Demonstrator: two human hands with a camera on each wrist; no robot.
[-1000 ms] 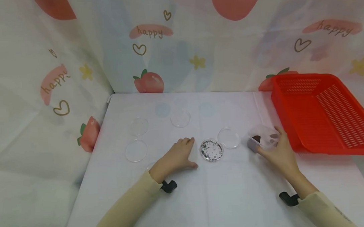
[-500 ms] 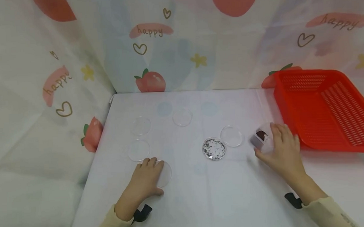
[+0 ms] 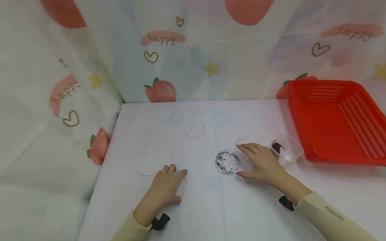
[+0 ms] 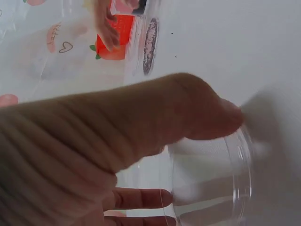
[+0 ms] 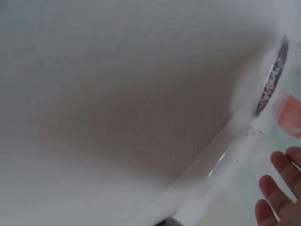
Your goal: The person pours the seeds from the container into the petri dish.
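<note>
In the head view my left hand point(image 3: 163, 189) spans a clear round petri dish point(image 3: 183, 186) lying on the white table. In the left wrist view its thumb lies at the dish's rim point(image 4: 243, 174), with fingers at the far side. My right hand point(image 3: 266, 164) hovers with fingers spread, partly covering another clear dish point(image 3: 241, 140). Close to its fingertips lies a petri dish with dark specks point(image 3: 227, 162). The right wrist view shows its fingers point(image 5: 277, 195) apart from the speckled dish. Behind that hand stands a clear plastic tub point(image 3: 291, 147) with dark brown matter and a white patch inside.
Several clear round dishes lie on the left and far part of the table, among them a near-left dish point(image 3: 148, 163), a far-left dish point(image 3: 150, 137) and a far-middle dish point(image 3: 194, 129). A red plastic basket point(image 3: 327, 130) stands at the right. Patterned cloth point(image 3: 194, 70) hangs behind.
My left hand went from beside the speckled dish to the clear dish at the left, which has shifted slightly right. My right hand let go of the plastic tub and moved left.
</note>
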